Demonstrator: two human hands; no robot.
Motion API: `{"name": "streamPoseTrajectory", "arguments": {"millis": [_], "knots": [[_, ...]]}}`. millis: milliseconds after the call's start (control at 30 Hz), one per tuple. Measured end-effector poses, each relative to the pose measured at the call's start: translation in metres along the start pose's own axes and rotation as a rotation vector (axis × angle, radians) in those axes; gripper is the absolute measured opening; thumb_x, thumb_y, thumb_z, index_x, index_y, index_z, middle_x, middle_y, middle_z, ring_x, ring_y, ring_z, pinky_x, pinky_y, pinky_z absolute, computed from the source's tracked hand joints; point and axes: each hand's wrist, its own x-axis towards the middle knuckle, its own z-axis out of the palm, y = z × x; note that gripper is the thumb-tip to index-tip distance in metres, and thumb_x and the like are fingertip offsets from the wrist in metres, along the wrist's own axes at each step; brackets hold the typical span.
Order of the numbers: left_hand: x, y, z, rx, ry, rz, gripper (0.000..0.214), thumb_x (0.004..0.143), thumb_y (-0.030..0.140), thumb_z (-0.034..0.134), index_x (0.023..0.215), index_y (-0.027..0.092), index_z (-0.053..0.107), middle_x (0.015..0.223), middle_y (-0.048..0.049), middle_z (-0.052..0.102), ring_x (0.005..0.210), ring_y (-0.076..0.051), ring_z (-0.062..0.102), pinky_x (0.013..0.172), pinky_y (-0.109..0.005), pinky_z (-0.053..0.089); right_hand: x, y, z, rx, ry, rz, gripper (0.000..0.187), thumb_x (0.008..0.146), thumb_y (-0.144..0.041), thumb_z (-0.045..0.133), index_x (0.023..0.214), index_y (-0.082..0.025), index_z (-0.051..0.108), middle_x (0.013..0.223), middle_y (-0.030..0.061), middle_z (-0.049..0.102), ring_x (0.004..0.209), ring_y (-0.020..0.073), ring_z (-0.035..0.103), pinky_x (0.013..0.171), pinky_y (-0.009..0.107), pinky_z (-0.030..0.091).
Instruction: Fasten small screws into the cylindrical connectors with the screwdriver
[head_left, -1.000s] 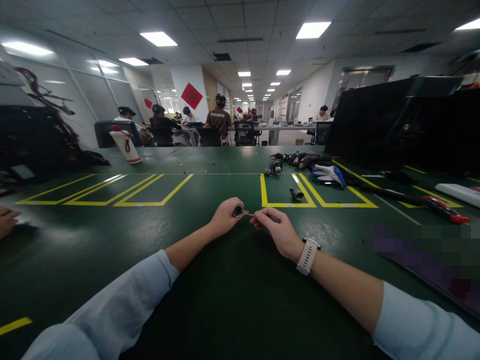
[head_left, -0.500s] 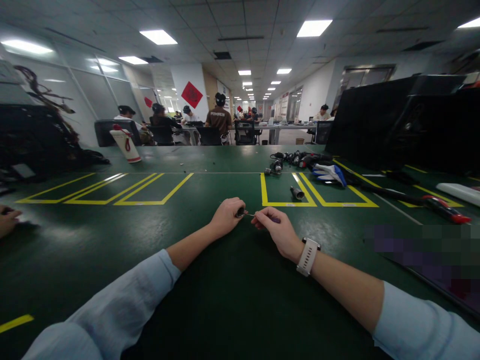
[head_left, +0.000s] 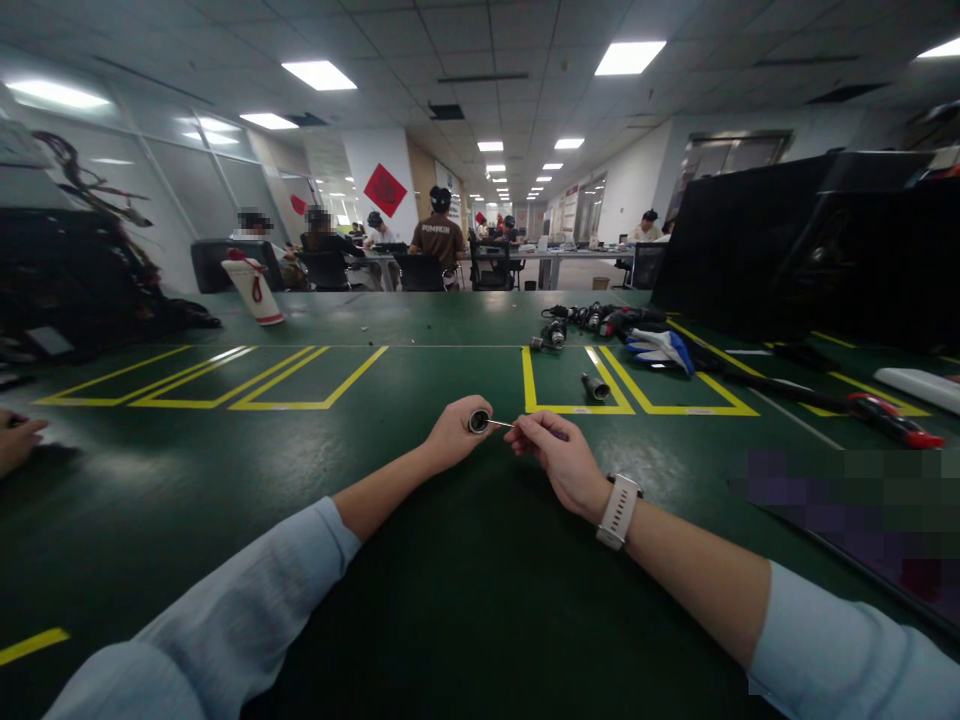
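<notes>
Curled around a hollow metal cylinder (head_left: 478, 421), my left hand (head_left: 454, 435) grips it at the centre of the frame, its round mouth facing me, shiny at the rim and dark inside. Just right of it, my right hand (head_left: 551, 445) pinches a slim tool (head_left: 501, 425) between thumb and fingers: thin straight metal shaft, purplish handle mostly hidden by my grip. The shaft points at the cylinder's mouth; I cannot tell whether its tip touches. Right of centre, a tapered metal piece (head_left: 595, 387) lies on the smooth green tabletop (head_left: 450, 365), bordered by flat yellow tape (head_left: 529, 380).
</notes>
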Motion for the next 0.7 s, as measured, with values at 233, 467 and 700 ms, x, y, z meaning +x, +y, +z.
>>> {"name": "streamPoseTrajectory", "arguments": {"millis": [233, 467, 700], "knots": [[-0.0012, 0.0007, 0.0005, 0.202, -0.013, 0.057, 0.013, 0.077, 0.022, 0.054, 0.067, 0.017, 0.049, 0.066, 0.001, 0.049, 0.062, -0.013, 0.047, 0.059, -0.026, 0.037, -0.0023, 0.002, 0.0014, -0.194, 0.014, -0.048, 0.017, 0.076, -0.034, 0.059, 0.071, -0.018, 0.063, 0.072, 0.001, 0.063, 0.069, 0.0133, 0.056, 0.066, 0.029, 0.044], [-0.001, -0.0041, 0.0008, -0.009, 0.044, 0.045, 0.014, 0.074, 0.024, 0.057, 0.067, 0.016, 0.047, 0.064, 0.0031, 0.046, 0.059, -0.011, 0.045, 0.056, -0.023, 0.037, -0.0009, -0.0013, 0.0014, -0.01, -0.025, 0.023, 0.016, 0.075, -0.033, 0.062, 0.073, -0.017, 0.064, 0.072, 0.0014, 0.064, 0.07, 0.0133, 0.055, 0.068, 0.03, 0.043], [-0.0004, -0.0022, 0.0013, 0.046, 0.007, 0.044, 0.013, 0.074, 0.023, 0.056, 0.067, 0.016, 0.048, 0.065, 0.0024, 0.048, 0.06, -0.012, 0.046, 0.056, -0.023, 0.037, 0.0006, 0.0024, -0.0011, -0.014, 0.021, -0.019, 0.016, 0.075, -0.033, 0.062, 0.072, -0.018, 0.063, 0.07, 0.0006, 0.063, 0.068, 0.0136, 0.055, 0.067, 0.03, 0.043]]}}
